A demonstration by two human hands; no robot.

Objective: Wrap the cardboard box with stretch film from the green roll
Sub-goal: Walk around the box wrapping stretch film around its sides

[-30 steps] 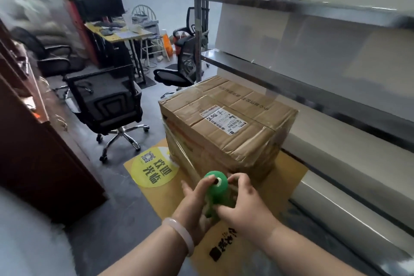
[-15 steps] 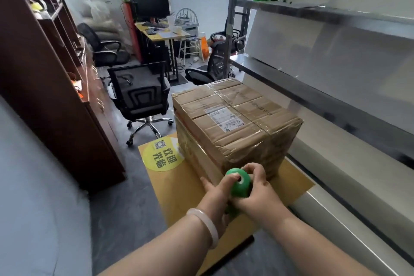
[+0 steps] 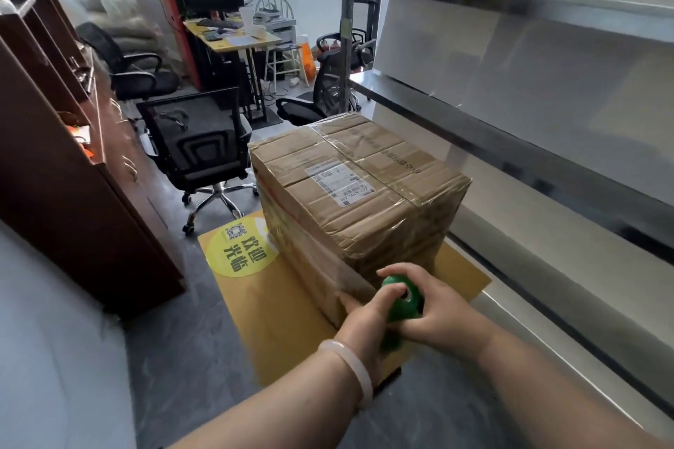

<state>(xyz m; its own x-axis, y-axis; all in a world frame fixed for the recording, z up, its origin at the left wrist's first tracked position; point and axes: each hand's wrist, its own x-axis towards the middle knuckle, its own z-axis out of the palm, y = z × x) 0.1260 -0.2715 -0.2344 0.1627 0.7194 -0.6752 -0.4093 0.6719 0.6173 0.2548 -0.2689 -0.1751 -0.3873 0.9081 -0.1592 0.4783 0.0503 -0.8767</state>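
On a yellow mat (image 3: 277, 302) the taped brown box (image 3: 364, 186) is sitting, film (image 3: 324, 262) shining along its near side. At its near corner our left hand (image 3: 364, 323) and right hand (image 3: 439, 312) are gripping the green roll (image 3: 405, 304).

The green roll (image 3: 415, 307) has been carried from just short of the near corner of the cardboard box (image 3: 364, 175) to right against that corner, low down and slightly round toward the box's right-hand face. The stretch film (image 3: 321, 266) has been drawn flat along the box's long left side up to the roll. The thumb of the left hand (image 3: 364, 324) has been laid over the roll's top end, and the right hand (image 3: 441, 313) has been brought closer to the box with it.
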